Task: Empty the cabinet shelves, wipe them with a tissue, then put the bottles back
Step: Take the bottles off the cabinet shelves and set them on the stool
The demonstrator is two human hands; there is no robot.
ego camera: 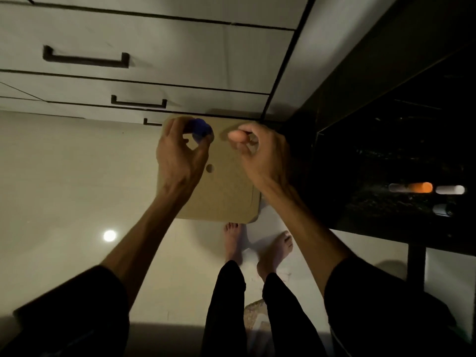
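Bare feet are seen on the pale floor. Above a tan board, a blue object, too blurred to identify, is pinched by the left hand, and a small pinkish object by the right hand. White drawers lie beyond.

Both arms stretched out forward, sleeves pushed up

Left hand has its fingers curled round something blue; right hand sits just beside it, fingers curled, pinching something small and pinkish. Bare feet below.
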